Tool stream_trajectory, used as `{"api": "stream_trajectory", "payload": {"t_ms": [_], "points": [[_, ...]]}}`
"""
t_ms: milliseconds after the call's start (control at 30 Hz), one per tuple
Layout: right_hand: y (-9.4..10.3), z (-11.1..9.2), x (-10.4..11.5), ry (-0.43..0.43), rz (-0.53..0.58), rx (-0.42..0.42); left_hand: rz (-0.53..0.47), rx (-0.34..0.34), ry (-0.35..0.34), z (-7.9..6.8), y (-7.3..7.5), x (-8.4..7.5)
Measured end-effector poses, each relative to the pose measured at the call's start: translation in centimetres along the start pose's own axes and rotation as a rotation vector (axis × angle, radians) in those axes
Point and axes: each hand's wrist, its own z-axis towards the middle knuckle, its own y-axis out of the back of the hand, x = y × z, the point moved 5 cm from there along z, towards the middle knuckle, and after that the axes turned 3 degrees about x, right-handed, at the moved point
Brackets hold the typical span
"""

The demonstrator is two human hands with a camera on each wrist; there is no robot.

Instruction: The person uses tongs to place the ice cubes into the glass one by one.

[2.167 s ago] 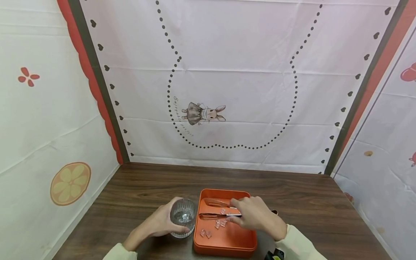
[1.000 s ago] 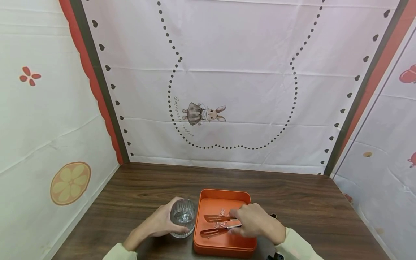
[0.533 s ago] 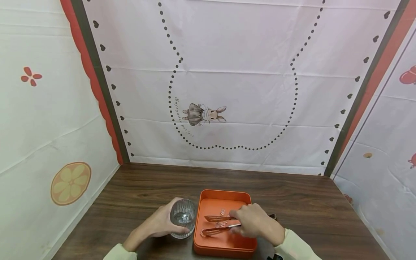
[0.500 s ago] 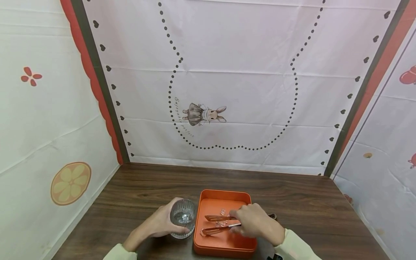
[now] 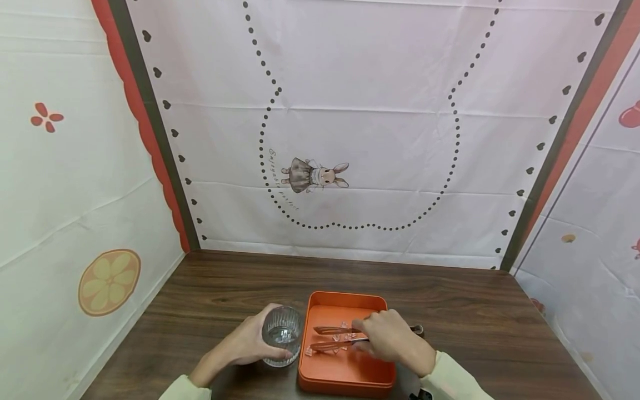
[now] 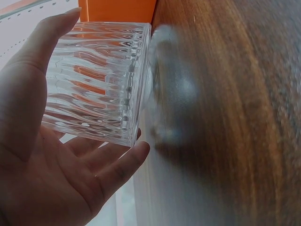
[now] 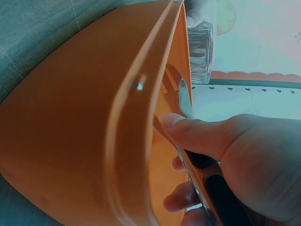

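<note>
A ribbed clear drinking glass (image 5: 282,336) stands on the table, and my left hand (image 5: 252,340) holds it with thumb and fingers around its side. Just right of it lies a shallow orange box (image 5: 350,376) with several small clear cubes (image 5: 345,337) on its floor. My right hand (image 5: 392,337) grips a pair of tongs (image 5: 330,345), their two slotted ends low inside the box and pointing left. Some cubes lie between and beside these ends; whether any is pinched I cannot tell. In the right wrist view, the thumb (image 7: 188,129) lies along the tongs, and the box wall hides most cubes.
The dark wood table (image 5: 240,278) extends around the box on all sides. A white printed cloth (image 5: 370,144) hangs behind it, with further cloth panels (image 5: 100,194) left and right. The box's raised rim stands close to the glass.
The tongs first shifted toward me with their ends apart. Since half a second ago, they have moved slightly away from me and their ends have drawn closer around the cubes. The left hand stays put.
</note>
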Motion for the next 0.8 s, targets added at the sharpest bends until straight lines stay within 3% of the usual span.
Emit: {"api": "stream_trajectory", "payload": {"t_ms": [300, 800], "points": [[-0.03, 0.08, 0.11, 0.042, 0.003, -0.058, -0.001, 0.009, 0.022, 0.07, -0.03, 0.11], [-0.19, 0.22, 0.37, 0.050, 0.051, -0.061, -0.010, 0.010, 0.044, 0.07, -0.19, 0.63]]}}
